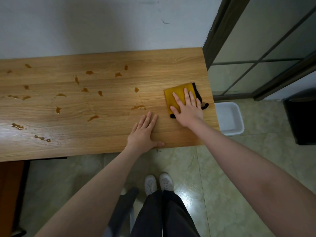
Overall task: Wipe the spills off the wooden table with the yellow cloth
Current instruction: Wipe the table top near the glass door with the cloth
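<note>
A folded yellow cloth (176,90) with a black edge lies near the right end of the wooden table (106,132). My right hand (187,108) presses flat on the cloth, fingers spread, covering its lower right part. My left hand (145,132) rests flat on the bare wood near the front edge, just left of the cloth and apart from it. Several brown spills (93,118) dot the table to the left of both hands, the nearest one (138,107) a short way left of the cloth.
A white wall runs behind the table. A white plastic basin (229,119) sits on the tiled floor beside the table's right end, with a black bin (302,120) further right. A dark-framed glass door (256,60) stands at the right. My shoes (159,183) are below the table edge.
</note>
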